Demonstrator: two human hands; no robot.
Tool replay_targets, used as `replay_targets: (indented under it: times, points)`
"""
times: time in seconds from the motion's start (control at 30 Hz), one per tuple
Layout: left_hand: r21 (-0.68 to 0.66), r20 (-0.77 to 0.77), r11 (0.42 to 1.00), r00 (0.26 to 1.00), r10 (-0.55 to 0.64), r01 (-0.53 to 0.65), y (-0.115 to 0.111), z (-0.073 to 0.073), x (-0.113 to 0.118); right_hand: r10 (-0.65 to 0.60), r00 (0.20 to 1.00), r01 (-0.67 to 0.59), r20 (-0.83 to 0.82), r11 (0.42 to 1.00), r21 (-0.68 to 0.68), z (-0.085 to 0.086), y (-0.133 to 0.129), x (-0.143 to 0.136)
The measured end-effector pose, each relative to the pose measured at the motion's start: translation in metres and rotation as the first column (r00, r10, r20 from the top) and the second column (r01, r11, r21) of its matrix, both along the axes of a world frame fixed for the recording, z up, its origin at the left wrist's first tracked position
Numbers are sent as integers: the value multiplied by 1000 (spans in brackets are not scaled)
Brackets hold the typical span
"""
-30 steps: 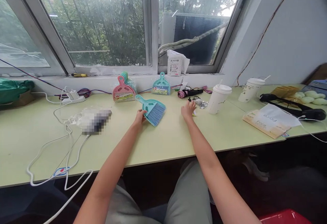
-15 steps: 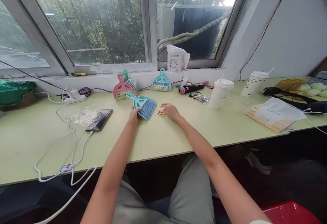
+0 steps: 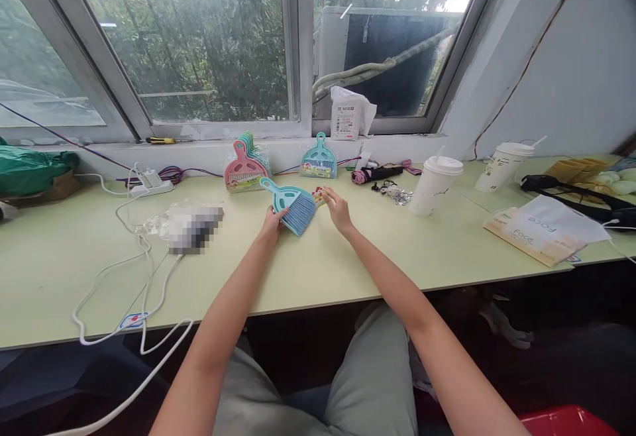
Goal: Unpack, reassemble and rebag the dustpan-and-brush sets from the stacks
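Note:
My left hand (image 3: 271, 222) is closed on the lower left edge of a turquoise mini dustpan (image 3: 281, 197). A small brush with blue bristles (image 3: 301, 212) is nested in it, bristles pointing to the lower right. The handle tilts to the upper left. My right hand (image 3: 340, 213) pinches a small colourful printed card (image 3: 318, 195) between thumb and fingers, close to the right side of the bristles. Whether the card touches the brush, I cannot tell.
Behind stand a stack of dustpan sets with a pink one (image 3: 243, 169) in front, and a single turquoise set (image 3: 318, 158). White cups (image 3: 437, 185), a folded umbrella (image 3: 377, 174) and a tissue pack (image 3: 534, 230) lie rightward. White cables (image 3: 144, 277) trail across the left.
My right hand has lifted the card off the table and raised it beside the bristles. The dustpan and brush stay in my left hand; the view has shifted slightly.

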State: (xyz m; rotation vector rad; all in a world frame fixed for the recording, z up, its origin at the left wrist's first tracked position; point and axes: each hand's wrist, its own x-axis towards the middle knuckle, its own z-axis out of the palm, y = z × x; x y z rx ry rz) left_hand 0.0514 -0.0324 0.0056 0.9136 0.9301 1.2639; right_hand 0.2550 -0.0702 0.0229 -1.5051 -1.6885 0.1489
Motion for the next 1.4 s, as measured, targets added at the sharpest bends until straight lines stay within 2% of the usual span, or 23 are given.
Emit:
replay_targets:
  times: [0.07,0.13,0.27,0.33,0.43,0.53,0.6,0.7,0.77,0.83,0.87,0.9,0.93,0.97,1.0,1.03,1.07,1.1,1.13,1.2,1.27,1.33,1.4]
  points:
    - [48,32,997,998,-60,58,-6,2,5,81,993,-80,83,997,-25,-1,-6,-17]
    - [97,56,990,993,-105,99,-10,3,8,169,969,-147,178,981,-130,-6,-11,-33]
    - [134,46,984,992,-121,114,-13,4,8,242,939,-183,243,952,-244,-17,-13,-45]
    - [131,41,986,993,-113,107,-13,5,8,239,950,-185,201,950,-252,-18,-11,-43]
    - [127,47,989,995,-88,81,-13,7,8,229,972,-211,53,948,-239,-18,-6,-39]
    - [138,60,987,994,-92,83,-14,10,8,69,969,-103,-237,986,-133,-18,-2,-36]
    - [154,72,984,992,-103,91,-15,12,9,-10,858,-73,-513,987,-141,-18,0,-34]
    - [200,50,968,986,-162,149,-19,13,10,48,572,-341,-819,922,-184,-17,2,-29]
    - [231,-13,944,971,-239,236,-21,15,10,61,418,-453,-906,879,-150,-15,2,-25]
    - [242,-136,916,946,-295,320,-19,19,7,40,329,-441,-943,890,-116,-12,3,-22]
    - [247,-227,912,934,-275,329,-17,22,3,37,299,-422,-953,902,-97,-10,3,-19]
    - [260,-343,920,919,-197,294,-14,25,-3,41,276,-407,-960,910,-79,-8,3,-17]
    - [293,-472,933,880,-50,211,-11,29,-11,47,259,-396,-965,916,-62,-7,3,-14]
    - [354,-595,931,790,148,92,-8,32,-23,51,247,-386,-968,921,-50,-6,3,-11]
    - [438,-683,899,637,357,-34,-4,34,-37,55,238,-376,-970,926,-40,-5,3,-7]
    - [524,-728,839,433,531,-146,-2,35,-53,58,231,-368,-971,929,-32,-4,3,-4]
    - [586,-745,783,241,622,-208,1,35,-70,61,223,-360,-973,933,-24,-4,3,-1]
    - [599,-766,761,101,635,-248,2,34,-87,62,215,-351,-975,936,-17,-5,3,2]
    - [566,-804,768,7,595,-299,3,32,-103,64,206,-342,-976,940,-11,-5,4,4]
    - [443,-891,816,-78,447,-371,5,27,-126,62,196,-327,-979,945,-5,-6,5,7]
    - [334,-940,850,-84,329,-407,6,24,-133,58,197,-311,-979,950,-7,-8,6,8]
    - [274,-960,879,-54,275,-390,7,25,-124,57,199,-304,-978,953,-6,-9,6,9]
    - [230,-972,922,-26,234,-311,8,27,-104,55,201,-301,-978,954,-9,-9,6,9]
